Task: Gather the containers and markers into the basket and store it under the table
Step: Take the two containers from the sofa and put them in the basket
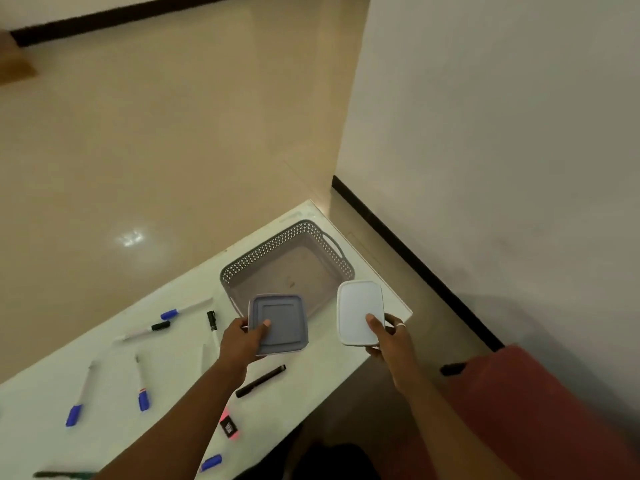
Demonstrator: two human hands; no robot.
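We hold two flat lidded containers over the near edge of the grey basket (287, 268) on the white table (104, 393): our left hand (242, 344) is pinched on a grey-lidded container (280, 323), our right hand (391, 337) on a white-lidded container (360, 311). Both look like light, rigid, smooth plastic, best held at the rim, thumb on lid. Several markers (142, 386) lie scattered on the table.
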